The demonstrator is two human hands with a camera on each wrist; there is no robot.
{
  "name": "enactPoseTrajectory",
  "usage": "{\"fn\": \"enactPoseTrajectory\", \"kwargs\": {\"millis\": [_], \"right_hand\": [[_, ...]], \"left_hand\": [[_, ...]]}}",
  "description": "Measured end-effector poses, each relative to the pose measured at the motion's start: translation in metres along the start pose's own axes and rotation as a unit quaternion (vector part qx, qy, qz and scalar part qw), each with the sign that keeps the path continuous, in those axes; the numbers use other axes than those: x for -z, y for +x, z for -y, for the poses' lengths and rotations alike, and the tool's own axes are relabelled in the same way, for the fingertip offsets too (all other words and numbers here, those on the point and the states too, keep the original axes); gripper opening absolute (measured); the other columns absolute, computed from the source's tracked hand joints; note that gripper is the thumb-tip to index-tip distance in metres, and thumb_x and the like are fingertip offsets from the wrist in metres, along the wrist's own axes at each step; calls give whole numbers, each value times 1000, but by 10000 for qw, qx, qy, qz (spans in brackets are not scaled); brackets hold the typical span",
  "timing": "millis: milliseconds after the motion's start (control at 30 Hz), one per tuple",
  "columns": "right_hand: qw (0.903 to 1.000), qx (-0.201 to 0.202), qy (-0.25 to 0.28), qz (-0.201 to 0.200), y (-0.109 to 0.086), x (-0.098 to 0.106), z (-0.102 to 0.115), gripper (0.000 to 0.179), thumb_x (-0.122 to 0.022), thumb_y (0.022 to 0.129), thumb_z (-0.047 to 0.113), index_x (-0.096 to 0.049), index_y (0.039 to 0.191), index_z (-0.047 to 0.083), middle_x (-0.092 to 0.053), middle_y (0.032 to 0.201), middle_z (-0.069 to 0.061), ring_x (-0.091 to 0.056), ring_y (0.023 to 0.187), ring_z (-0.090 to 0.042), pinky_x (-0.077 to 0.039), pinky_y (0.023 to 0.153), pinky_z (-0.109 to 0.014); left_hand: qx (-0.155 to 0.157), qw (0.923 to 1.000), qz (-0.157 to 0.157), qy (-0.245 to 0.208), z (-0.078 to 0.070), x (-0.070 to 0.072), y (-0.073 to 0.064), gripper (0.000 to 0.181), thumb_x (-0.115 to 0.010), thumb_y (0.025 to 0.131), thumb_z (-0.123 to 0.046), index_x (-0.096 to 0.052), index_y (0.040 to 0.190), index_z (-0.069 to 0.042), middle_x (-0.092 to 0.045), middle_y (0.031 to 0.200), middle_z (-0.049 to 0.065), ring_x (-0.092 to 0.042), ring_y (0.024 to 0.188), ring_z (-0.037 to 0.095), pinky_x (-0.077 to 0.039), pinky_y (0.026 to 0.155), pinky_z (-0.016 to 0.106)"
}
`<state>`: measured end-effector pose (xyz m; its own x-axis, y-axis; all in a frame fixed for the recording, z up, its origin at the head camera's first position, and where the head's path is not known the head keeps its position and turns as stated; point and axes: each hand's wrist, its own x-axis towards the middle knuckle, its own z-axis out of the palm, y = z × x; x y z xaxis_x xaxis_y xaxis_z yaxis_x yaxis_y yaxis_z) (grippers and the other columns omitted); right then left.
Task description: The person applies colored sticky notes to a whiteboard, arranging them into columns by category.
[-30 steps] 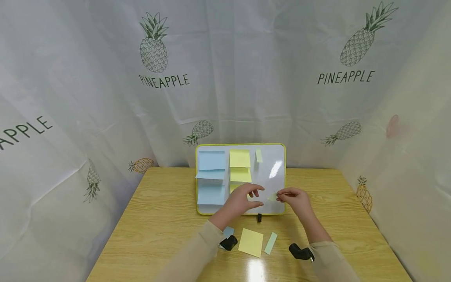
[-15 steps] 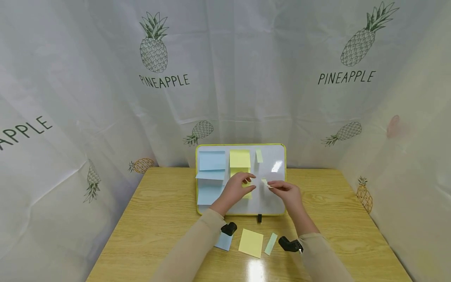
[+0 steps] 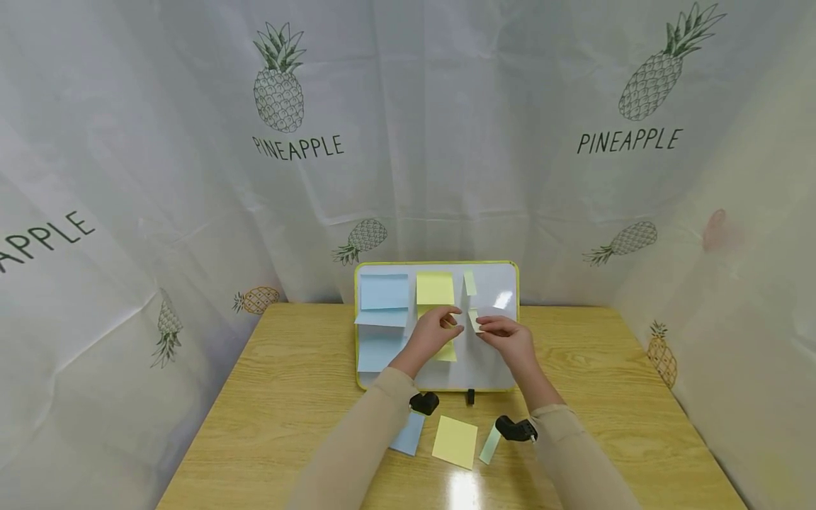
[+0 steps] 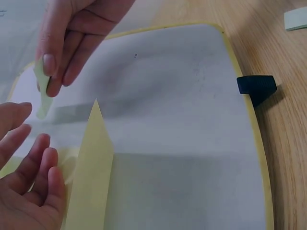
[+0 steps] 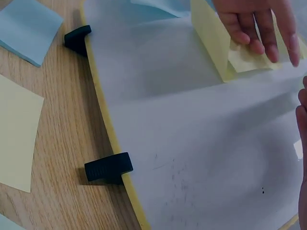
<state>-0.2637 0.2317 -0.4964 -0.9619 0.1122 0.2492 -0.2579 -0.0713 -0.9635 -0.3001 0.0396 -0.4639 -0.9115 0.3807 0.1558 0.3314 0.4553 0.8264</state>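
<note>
My right hand [image 3: 510, 341] pinches a narrow pale green sticky note [image 3: 474, 321] between thumb and fingers at the whiteboard [image 3: 487, 368]. In the left wrist view the strip [image 4: 43, 91] bends out from the fingertips, its far end close to the board. My left hand [image 3: 433, 336] hovers just left of it, before the yellow notes, thumb apart from loosely bent fingers and nothing between them. Another pale green strip [image 3: 469, 283] hangs higher on the board. Left of it is a column of yellow sticky notes [image 3: 435, 287], partly hidden by the left hand.
Blue sticky notes [image 3: 384, 292] fill the board's left side. On the wooden table [image 3: 287, 411] in front lie a blue pad [image 3: 408, 435], a yellow pad [image 3: 455, 443] and a narrow green pad [image 3: 490, 448]. Black feet [image 5: 108, 168] grip the board's lower edge.
The right hand has moved left and up with the green strip, from the board's lower right to below the upper green strip. The left hand has shifted slightly up, still holding nothing.
</note>
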Motion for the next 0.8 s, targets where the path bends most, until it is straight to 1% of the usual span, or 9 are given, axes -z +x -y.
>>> {"fn": "enactPoseTrajectory", "kwargs": {"millis": [67, 200, 367, 400, 500, 633, 800], "right_hand": [[10000, 29, -44, 27, 1, -1, -1, 11, -72, 82, -11, -69, 91, -17, -71, 101, -5, -66, 94, -12, -55, 78, -30], [9999, 92, -68, 53, 2, -1, -3, 16, -72, 82, -11, -67, 93, -20, -70, 104, -11, -66, 96, -12, -55, 78, -30], [9995, 125, -286, 60, 3, -2, -5, 17, -74, 82, -6, -69, 94, -16, -66, 111, -21, -64, 98, -12, -54, 80, -29], [9992, 120, -365, 58, 3, -2, -5, 16, -75, 83, -4, -70, 94, -15, -66, 112, -22, -64, 99, -12, -54, 80, -28], [9993, 44, -377, 62, 3, -4, -5, 13, -74, 83, -4, -72, 93, -12, -65, 113, -23, -65, 98, -15, -54, 80, -29], [9994, 3, -316, 115, 4, -3, -8, 11, -73, 83, -6, -72, 92, -12, -64, 114, -24, -66, 96, -17, -55, 80, -31], [9989, 79, -433, 178, 6, -2, -11, 14, -74, 82, -6, -70, 93, -14, -64, 114, -26, -66, 95, -12, -55, 79, -31]], "left_hand": [[65, 9999, 37, -69, -1, -1, 1, 34, -70, 92, -20, -64, 125, -14, -62, 95, -3, -58, 85, 13, -51, 71, 27], [174, 9997, 90, -133, -1, -3, 4, 34, -69, 93, -20, -64, 126, -14, -63, 94, -3, -58, 85, 13, -51, 71, 28], [322, 9993, 140, -127, -1, -5, 6, 35, -68, 93, -22, -64, 127, -14, -62, 96, -3, -59, 87, 14, -51, 74, 29], [351, 9992, 163, -118, -1, -5, 6, 35, -68, 94, -23, -63, 127, -15, -62, 96, -3, -59, 88, 14, -51, 74, 29], [413, 9988, 253, -66, 1, -7, 8, 36, -68, 94, -25, -63, 128, -16, -63, 97, -3, -59, 90, 14, -51, 76, 30], [454, 9986, 275, 20, 3, -10, 11, 38, -67, 94, -27, -62, 130, -17, -62, 96, -4, -59, 89, 13, -51, 75, 30], [514, 9983, 249, 80, 1, -9, 13, 41, -68, 94, -27, -60, 133, -16, -61, 93, -4, -58, 85, 13, -50, 73, 30]]}}
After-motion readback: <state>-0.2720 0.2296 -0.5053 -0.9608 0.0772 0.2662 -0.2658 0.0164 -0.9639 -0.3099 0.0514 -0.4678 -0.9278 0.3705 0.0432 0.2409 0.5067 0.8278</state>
